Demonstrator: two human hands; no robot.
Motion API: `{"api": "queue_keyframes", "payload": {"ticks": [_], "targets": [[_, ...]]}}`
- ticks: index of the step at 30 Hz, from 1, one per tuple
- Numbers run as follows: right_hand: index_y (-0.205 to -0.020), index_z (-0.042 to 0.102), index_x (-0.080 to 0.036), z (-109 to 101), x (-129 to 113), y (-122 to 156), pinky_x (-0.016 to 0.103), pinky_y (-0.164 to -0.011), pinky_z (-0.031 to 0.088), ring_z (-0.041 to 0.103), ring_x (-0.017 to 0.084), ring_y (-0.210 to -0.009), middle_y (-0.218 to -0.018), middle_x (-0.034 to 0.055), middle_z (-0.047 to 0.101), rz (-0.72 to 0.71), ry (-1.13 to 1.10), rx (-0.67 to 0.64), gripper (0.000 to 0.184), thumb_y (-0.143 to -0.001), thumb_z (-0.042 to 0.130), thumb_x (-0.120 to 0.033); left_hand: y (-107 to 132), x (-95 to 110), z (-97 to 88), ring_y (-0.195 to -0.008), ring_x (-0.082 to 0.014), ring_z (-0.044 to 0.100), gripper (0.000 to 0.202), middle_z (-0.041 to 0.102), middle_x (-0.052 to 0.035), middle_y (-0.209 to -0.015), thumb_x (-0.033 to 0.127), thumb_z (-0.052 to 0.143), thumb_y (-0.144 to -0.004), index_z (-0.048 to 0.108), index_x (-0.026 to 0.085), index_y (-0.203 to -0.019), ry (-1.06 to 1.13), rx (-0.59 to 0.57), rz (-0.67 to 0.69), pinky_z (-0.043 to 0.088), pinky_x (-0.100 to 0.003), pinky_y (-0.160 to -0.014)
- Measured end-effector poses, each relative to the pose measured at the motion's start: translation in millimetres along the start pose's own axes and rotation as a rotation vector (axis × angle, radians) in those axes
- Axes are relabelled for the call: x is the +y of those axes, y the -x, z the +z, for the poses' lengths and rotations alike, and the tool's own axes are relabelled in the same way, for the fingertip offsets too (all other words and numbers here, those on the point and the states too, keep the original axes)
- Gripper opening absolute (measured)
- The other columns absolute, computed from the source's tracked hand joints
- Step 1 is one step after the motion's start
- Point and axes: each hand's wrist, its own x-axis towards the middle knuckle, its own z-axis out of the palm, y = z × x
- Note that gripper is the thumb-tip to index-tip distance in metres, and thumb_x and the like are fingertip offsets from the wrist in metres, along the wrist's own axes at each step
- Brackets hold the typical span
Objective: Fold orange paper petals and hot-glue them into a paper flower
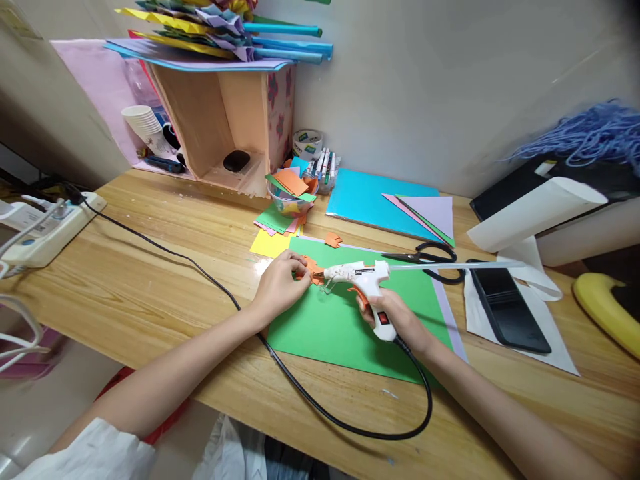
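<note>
My right hand (393, 313) is wrapped round the handle of a white hot glue gun (367, 283) with an orange trigger and a long glue stick out of its back. The gun's nozzle meets an orange paper piece (315, 272), which my left hand (283, 285) pinches at its left side. Both hands work over a green paper sheet (345, 333) lying on a pale purple one. Near the sheet's far edge sits a small folded orange paper piece (333, 239). My left fingers partly hide the paper they hold.
The gun's black cable (350, 427) loops along the table's front to a power strip (50, 230). Black scissors (430, 260) and a phone (510, 307) lie right. Behind are a tub of paper scraps (287, 200), blue sheets (375, 203) and an open box (240, 127).
</note>
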Motion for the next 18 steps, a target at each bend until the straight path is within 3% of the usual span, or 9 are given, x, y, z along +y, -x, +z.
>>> {"api": "queue_keyframes", "payload": {"ticks": [7, 11, 18], "targets": [[-0.051, 0.041, -0.018, -4.1, 2.1, -1.6, 0.024, -0.043, 0.024, 0.032, 0.009, -0.042, -0.045, -0.0019, 0.039, 0.018, 0.026, 0.078, 0.037, -0.076, 0.039, -0.044, 0.2, 0.9, -1.5, -0.086, -0.0168, 0.058, 0.016, 0.06, -0.0046, -0.087, 0.023, 0.055, -0.075, 0.064, 0.017, -0.063, -0.013, -0.012, 0.001, 0.045, -0.03, -0.079], [-0.05, 0.043, -0.017, -8.2, 7.6, -2.7, 0.024, -0.042, 0.022, 0.03, 0.009, -0.041, -0.042, -0.0016, 0.038, 0.014, -0.055, 0.033, 0.04, -0.079, 0.037, -0.045, 0.6, -0.2, -0.3, -0.086, -0.0167, 0.057, 0.015, 0.059, -0.0044, -0.088, 0.024, 0.055, -0.075, 0.064, 0.017, -0.064, -0.015, -0.01, 0.001, 0.045, -0.03, -0.08], [-0.054, 0.048, -0.016, -8.5, 16.4, -0.6, 0.024, -0.041, 0.02, 0.026, 0.009, -0.04, -0.044, -0.0023, 0.037, -0.036, -0.174, 0.091, 0.042, -0.082, 0.037, -0.046, 1.2, 0.6, -0.7, -0.087, -0.0168, 0.056, 0.013, 0.058, -0.0037, -0.087, 0.023, 0.055, -0.075, 0.062, 0.018, -0.064, -0.018, -0.003, 0.026, 0.044, -0.03, -0.08]]}}
